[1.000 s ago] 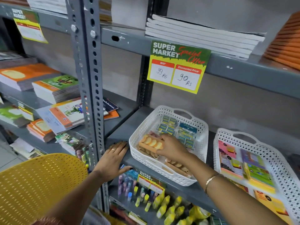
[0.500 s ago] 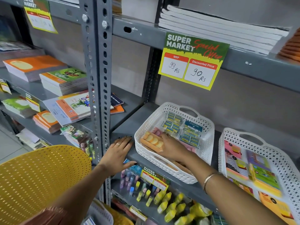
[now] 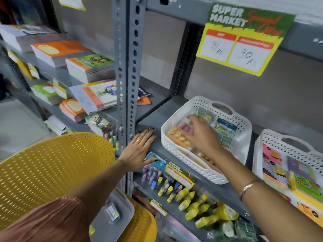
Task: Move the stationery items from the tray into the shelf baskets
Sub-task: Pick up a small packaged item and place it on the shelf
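My left hand [image 3: 139,151] lies flat and spread on the shelf edge [image 3: 157,147] to steady me, while my right hand [image 3: 201,135], fingers loosely open (holding nothing I can make out), hovers over the eraser packs [image 3: 178,135] in the white basket [image 3: 176,151].

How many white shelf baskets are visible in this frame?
2. One white basket sits mid-shelf under the right hand; the second basket is beside it at the right edge, partly cropped.

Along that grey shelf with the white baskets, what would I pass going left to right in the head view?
Upright post → left hand flat on the shelf edge → first white basket, with the right hand inside it → second white basket holding colourful packs.
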A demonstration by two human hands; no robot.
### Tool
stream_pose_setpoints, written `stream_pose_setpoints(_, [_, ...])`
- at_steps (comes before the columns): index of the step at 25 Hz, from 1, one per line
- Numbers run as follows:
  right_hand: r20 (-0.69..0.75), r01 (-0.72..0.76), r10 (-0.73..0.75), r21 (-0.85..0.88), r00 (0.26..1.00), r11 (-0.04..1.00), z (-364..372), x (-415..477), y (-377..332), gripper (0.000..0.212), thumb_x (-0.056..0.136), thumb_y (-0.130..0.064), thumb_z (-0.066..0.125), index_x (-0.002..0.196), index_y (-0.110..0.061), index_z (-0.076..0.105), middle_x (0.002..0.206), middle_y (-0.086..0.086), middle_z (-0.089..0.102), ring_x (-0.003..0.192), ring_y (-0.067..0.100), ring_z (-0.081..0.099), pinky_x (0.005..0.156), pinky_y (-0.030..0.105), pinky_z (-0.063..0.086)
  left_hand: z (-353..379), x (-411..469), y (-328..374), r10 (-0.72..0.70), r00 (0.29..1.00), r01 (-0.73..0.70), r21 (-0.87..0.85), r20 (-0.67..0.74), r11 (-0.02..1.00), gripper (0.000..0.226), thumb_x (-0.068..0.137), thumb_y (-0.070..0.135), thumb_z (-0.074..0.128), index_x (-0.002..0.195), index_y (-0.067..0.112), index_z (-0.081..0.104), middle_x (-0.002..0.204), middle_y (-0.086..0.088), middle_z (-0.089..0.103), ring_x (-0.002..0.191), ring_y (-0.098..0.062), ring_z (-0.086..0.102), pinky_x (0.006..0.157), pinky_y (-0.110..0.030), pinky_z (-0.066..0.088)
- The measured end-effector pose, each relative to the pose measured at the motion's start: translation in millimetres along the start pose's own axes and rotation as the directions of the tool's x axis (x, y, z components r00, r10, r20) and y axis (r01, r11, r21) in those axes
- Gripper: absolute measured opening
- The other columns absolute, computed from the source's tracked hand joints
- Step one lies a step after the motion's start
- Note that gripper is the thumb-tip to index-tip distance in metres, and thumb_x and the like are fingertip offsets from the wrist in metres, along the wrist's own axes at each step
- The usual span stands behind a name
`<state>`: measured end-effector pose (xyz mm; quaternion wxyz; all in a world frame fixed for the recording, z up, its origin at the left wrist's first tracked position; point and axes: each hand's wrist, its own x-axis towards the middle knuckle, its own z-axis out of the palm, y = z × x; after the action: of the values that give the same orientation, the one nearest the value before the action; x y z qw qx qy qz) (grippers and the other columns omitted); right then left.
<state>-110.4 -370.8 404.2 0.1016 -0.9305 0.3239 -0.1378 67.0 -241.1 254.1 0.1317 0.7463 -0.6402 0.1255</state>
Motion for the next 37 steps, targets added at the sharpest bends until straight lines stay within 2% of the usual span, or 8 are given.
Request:
stream_pose_setpoints(3, [-0.273, 0.229, -0.188, 0.129, 0.944, 0.965, -2.3, -15.2, -47.6, 0.028, 0.084, -0.029, 0.06, 0.107, -0.014, 0.056, 0.098, 0.004, 0.065, 0.086, 0.021, 0.06, 0.066, 0.031, 0.048, 14.6, -58.9, -7.0, -0.1, 0.994, 0.101, -0.022, 0.046, 0.995, 0.081, 0.092, 0.065, 0.025, 0.142, 0.002, 0.028, 0.151, -0.019, 0.022, 0.141, -0.03, 0.012, 0.111, -0.044, 0.01])
stream_pose_setpoints(6, [-0.266, 0.419, -0.363, 0.196, 0.893, 0.886, 51.8, -29.7, -86.2, 0.026, 0.081, -0.03, 0.052, 0.096, -0.011, 0.06, 0.086, 0.005, 0.067, 0.078, 0.022, 0.062, 0.06, 0.027, 0.047, 37.1, -144.3, -17.2, -0.224, 0.965, 0.235, -0.066, 0.138, 0.97, 0.082, 0.093, 0.065, 0.024, 0.144, 0.002, 0.026, 0.152, -0.019, 0.02, 0.141, -0.031, 0.009, 0.112, -0.045, 0.008])
stream_pose_setpoints(8, [-0.161, 0.448, -0.421, 0.209, 0.893, 0.87, 110.7, -38.4, -101.1, 0.029, 0.079, -0.032, 0.05, 0.095, -0.01, 0.061, 0.088, 0.009, 0.067, 0.081, 0.028, 0.065, 0.061, 0.03, 0.051, 48.7, -205.1, -20.3, -0.286, 0.928, 0.308, -0.059, 0.238, 0.95, 0.083, 0.092, 0.066, 0.028, 0.144, 0.0, 0.029, 0.152, -0.019, 0.021, 0.141, -0.031, 0.01, 0.111, -0.046, 0.01])
stream_pose_setpoints(11, [0.219, 0.312, -0.357, 0.214, 0.908, 0.926, 215.1, -56.1, -112.8, 0.043, 0.083, -0.034, 0.059, 0.117, -0.009, 0.051, 0.114, 0.013, 0.06, 0.109, 0.033, 0.057, 0.08, 0.039, 0.051, 70.6, -287.9, -11.5, -0.358, 0.868, 0.391, -0.03, 0.345, 0.92, 0.085, 0.09, 0.068, 0.029, 0.14, 0.0, 0.037, 0.149, -0.019, 0.027, 0.139, -0.032, 0.016, 0.11, -0.045, 0.01])
stream_pose_setpoints(14, [0.582, 0.126, -0.178, 0.129, 0.793, 0.984, 325.1, -78.3, -111.5, 0.067, 0.083, -0.037, 0.063, 0.135, -0.007, 0.033, 0.137, 0.013, 0.043, 0.127, 0.032, 0.043, 0.097, 0.043, 0.043, 111.2, -345.3, 18.5, -0.379, 0.823, 0.428, -0.023, 0.423, 0.903, 0.086, 0.088, 0.07, 0.031, 0.138, 0.001, 0.041, 0.148, -0.019, 0.031, 0.138, -0.033, 0.02, 0.107, -0.048, 0.014])
stream_pose_setpoints(18, [0.737, -0.054, 0.012, 0.033, 0.675, 0.998, 424.6, -102.5, -103.6, 0.072, 0.08, -0.03, 0.068, 0.135, -0.001, 0.032, 0.143, 0.019, 0.036, 0.128, 0.038, 0.041, 0.101, 0.049, 0.043, 165.0, -365.6, 59.4, -0.412, 0.748, 0.487, -0.009, 0.521, 0.873, 0.087, 0.086, 0.072, 0.028, 0.135, 0.004, 0.048, 0.147, -0.017, 0.034, 0.136, -0.033, 0.025, 0.106, -0.051, 0.024])
stream_pose_setpoints(27, [0.675, -0.005, -0.003, 0.01, 0.738, 1.0, 492.0, -122.9, -97.1, 0.064, 0.078, -0.031, 0.069, 0.123, 0.001, 0.037, 0.133, 0.025, 0.039, 0.122, 0.04, 0.044, 0.088, 0.045, 0.047, 211.4, -381.1, 72.9, -0.515, 0.72, 0.566, 0.036, 0.465, 0.824, 0.082, 0.084, 0.068, 0.037, 0.132, 0.002, 0.05, 0.145, -0.019, 0.037, 0.137, -0.034, 0.019, 0.105, -0.055, 0.015])
stream_pose_setpoints(37, [0.57, 0.048, -0.069, 0.053, 0.818, 0.997, 456.1, -108.4, -98.9, 0.059, 0.076, -0.019, 0.071, 0.122, 0.001, 0.04, 0.13, 0.023, 0.048, 0.123, 0.037, 0.045, 0.092, 0.043, 0.045, 201.9, -377.2, 69.4, -0.515, 0.715, 0.559, 0.057, 0.472, 0.827, 0.084, 0.086, 0.07, 0.032, 0.133, 0.003, 0.048, 0.147, -0.017, 0.034, 0.139, -0.032, 0.018, 0.106, -0.057, 0.013])
